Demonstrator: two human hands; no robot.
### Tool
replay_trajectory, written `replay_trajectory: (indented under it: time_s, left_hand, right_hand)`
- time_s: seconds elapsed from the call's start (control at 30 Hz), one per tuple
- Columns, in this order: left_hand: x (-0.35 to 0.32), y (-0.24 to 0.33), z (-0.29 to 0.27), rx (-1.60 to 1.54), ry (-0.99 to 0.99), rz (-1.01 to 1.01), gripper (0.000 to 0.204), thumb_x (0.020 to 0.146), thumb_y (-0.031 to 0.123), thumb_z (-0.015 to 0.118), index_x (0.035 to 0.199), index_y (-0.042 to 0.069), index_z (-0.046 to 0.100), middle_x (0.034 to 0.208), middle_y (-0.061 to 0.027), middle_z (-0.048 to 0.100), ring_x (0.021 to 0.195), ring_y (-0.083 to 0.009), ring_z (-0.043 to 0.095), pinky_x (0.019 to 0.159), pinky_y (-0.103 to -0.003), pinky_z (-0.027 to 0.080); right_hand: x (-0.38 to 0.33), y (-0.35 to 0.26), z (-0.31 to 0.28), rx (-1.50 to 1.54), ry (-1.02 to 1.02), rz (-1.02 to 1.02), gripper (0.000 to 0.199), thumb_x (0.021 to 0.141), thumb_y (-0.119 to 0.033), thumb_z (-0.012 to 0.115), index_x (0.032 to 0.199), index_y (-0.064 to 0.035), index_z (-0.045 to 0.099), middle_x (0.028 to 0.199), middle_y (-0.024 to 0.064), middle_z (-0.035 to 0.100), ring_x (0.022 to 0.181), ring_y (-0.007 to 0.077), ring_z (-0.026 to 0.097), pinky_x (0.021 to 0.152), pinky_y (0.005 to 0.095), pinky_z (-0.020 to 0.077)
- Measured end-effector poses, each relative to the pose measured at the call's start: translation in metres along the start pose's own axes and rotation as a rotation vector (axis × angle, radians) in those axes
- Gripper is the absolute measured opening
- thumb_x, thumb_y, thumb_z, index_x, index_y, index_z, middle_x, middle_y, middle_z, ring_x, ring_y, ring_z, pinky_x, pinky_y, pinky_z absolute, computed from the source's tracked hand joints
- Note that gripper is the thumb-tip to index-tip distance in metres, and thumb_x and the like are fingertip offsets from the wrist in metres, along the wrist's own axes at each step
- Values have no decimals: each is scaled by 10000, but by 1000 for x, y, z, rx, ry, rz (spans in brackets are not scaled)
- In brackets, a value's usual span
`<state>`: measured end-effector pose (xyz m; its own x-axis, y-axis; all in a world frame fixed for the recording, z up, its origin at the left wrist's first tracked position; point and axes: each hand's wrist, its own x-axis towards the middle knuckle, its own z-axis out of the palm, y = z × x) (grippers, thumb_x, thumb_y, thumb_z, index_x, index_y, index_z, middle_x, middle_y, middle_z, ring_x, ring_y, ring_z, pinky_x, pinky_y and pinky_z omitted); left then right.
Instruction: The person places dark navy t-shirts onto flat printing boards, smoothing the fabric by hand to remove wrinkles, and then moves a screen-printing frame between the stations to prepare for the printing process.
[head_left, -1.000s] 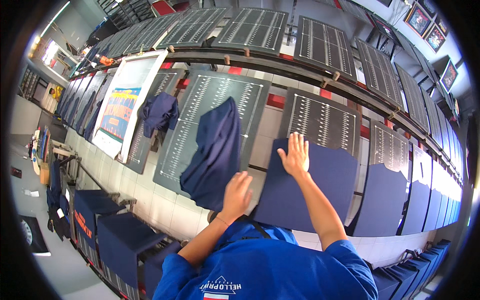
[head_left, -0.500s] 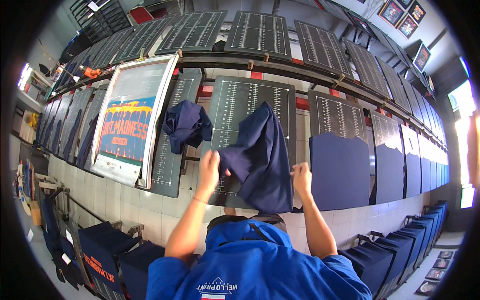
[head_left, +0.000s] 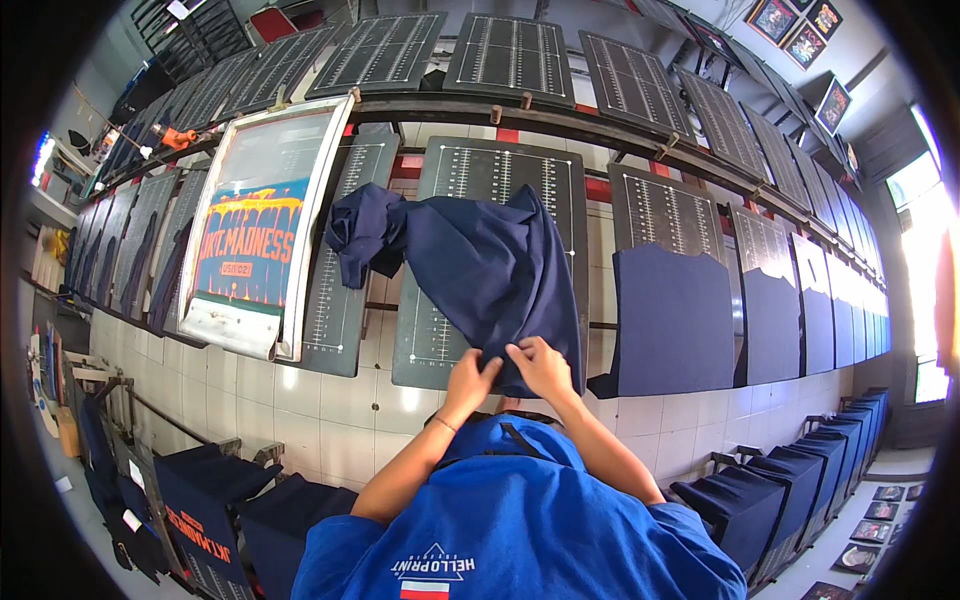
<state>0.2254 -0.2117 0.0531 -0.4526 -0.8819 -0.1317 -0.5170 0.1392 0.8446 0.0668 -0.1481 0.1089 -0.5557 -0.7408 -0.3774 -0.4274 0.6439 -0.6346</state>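
Note:
A loose navy fabric piece (head_left: 490,265) lies rumpled across the grey ruled printing board (head_left: 425,350) in front of me. At its near edge my left hand (head_left: 472,385) is closed, pinching the cloth. Close beside it, on the right, my right hand (head_left: 543,368) also pinches the same edge, its fingertips almost meeting the left ones. A crumpled navy bundle (head_left: 362,225) sits at the left, by the neighbouring board, touching the cloth's far left corner; whether the two are one piece I cannot tell.
To the left a framed printing screen (head_left: 245,240) leans over a board (head_left: 345,320). At the right, navy shirt panels (head_left: 672,325) lie flat on a row of boards. A rail with a wooden peg (head_left: 495,115) runs behind. Fabric-draped boards (head_left: 728,515) line the near side.
My hands have moved from the cloth's two sides to its near edge and come together. The cloth has spread leftward, reaching the crumpled bundle.

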Motion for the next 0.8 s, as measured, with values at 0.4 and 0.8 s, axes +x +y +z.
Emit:
replay_trajectory:
  time_s: [0.4,0.8]
  left_hand:
    - [-6,61,41,-416,-404,151,412,905,259,748,1113,-73,620,1071,-258,670,1014,-394,647,900,-415,502]
    - [123,221,-284,253,339,779,385,762,-162,586,1093,23,654,1089,-191,708,1021,-394,683,873,-431,528]
  right_hand:
    - [0,-89,-99,1569,-553,-4,457,1007,-321,601,1301,26,566,1210,155,684,1084,261,685,988,422,536]
    - [3,-108,-352,1551,358,-539,193,974,-164,633,1106,-24,650,950,88,705,856,229,706,784,362,579]
